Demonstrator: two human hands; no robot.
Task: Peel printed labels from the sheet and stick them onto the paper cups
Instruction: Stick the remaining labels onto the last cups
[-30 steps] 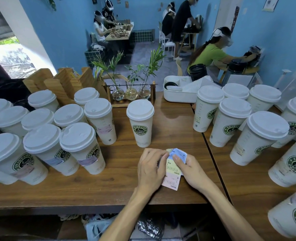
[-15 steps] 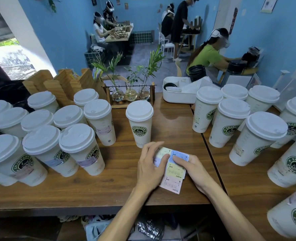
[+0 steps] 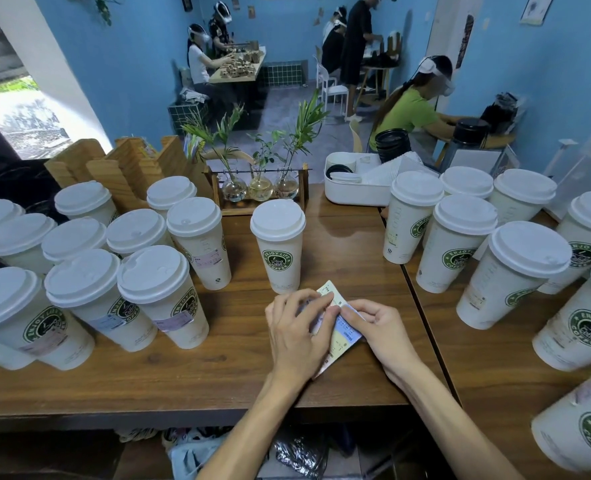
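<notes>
Because the small printed label sheet (image 3: pixel 335 336), pale with blue panels, looked thin, light and floppy, it seemed best pinched at a label's corner while the backing was pinned to the brown wooden table (image 3: pixel 218 358). Both the left hand (image 3: pixel 296 336) and right hand (image 3: pixel 386 332) had fingers curled onto the sheet, before the lone white lidded paper cup (image 3: pixel 279 245). Half a second earlier the left fingers were spread flatter; now they had closed toward the right thumb.

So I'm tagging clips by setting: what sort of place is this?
Probably a small cafe or drinks shop: lidded coffee-logo cups crowd the wooden counter, both hands hold a label sheet, and people sit at tables behind.
</notes>
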